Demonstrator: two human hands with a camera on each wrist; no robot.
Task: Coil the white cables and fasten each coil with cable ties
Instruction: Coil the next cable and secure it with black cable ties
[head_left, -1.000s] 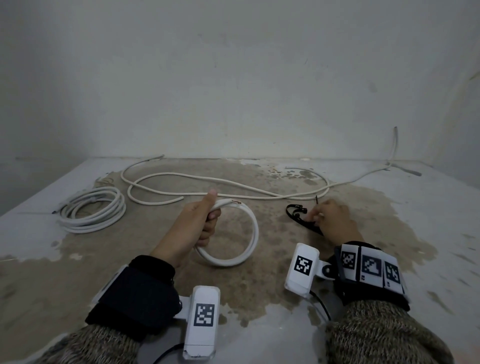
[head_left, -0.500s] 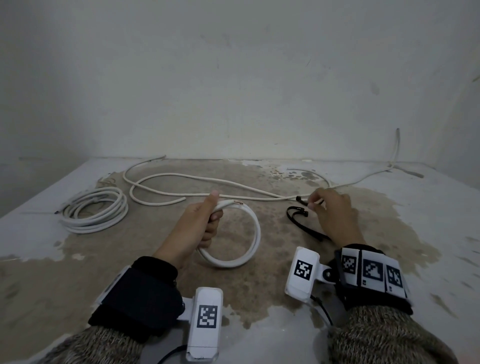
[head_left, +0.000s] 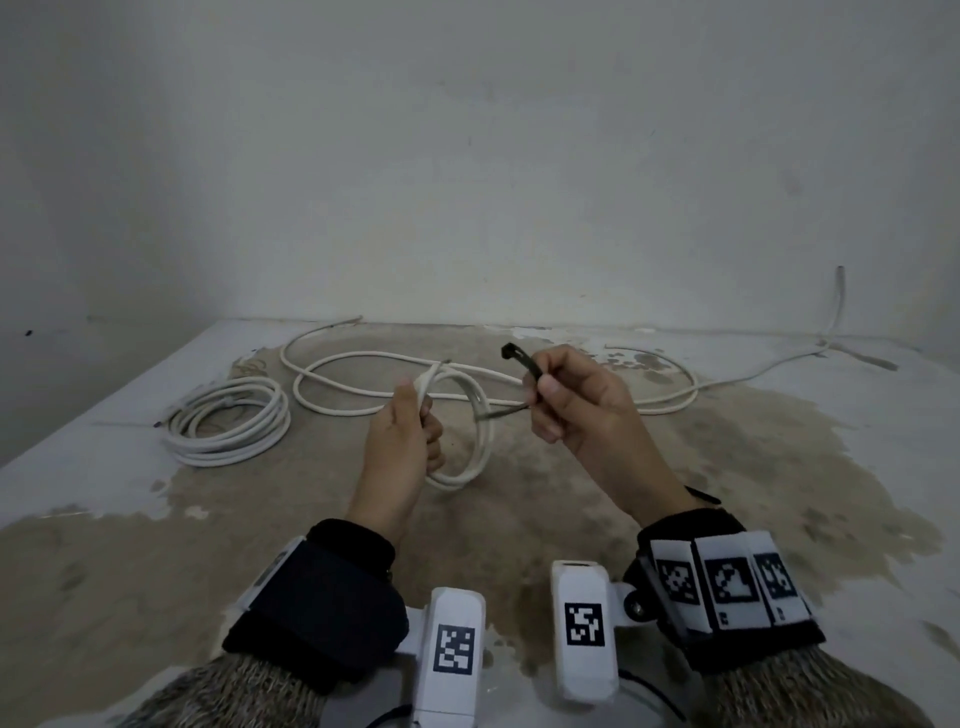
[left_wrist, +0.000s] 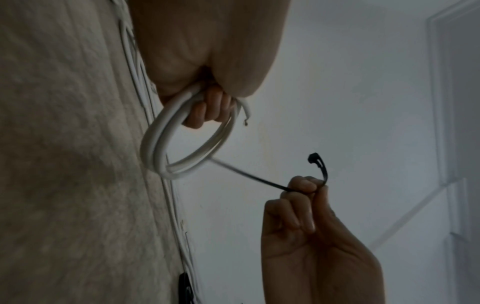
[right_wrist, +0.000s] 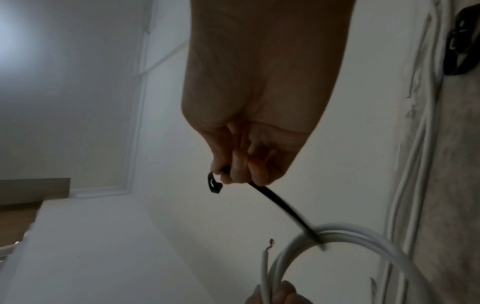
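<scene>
My left hand (head_left: 410, 421) grips a small coil of white cable (head_left: 480, 431) and holds it upright above the floor; its stripped end (left_wrist: 245, 121) sticks out past my fingers. My right hand (head_left: 550, 395) pinches a black cable tie (head_left: 522, 361) near its head. The tie's thin tail (left_wrist: 249, 176) reaches to the coil's rim (right_wrist: 315, 239) and touches it. A long loose white cable (head_left: 395, 358) snakes across the floor behind both hands.
A larger white coil (head_left: 228, 426) lies on the floor at the left. More black ties (right_wrist: 459, 41) lie by the loose cable. The stained floor (head_left: 675, 467) meets a plain wall just behind; a cable end (head_left: 839, 291) climbs the wall at right.
My right hand picked a black tie off the floor and brought it up to the coil. My left hand raised and turned the coil upright.
</scene>
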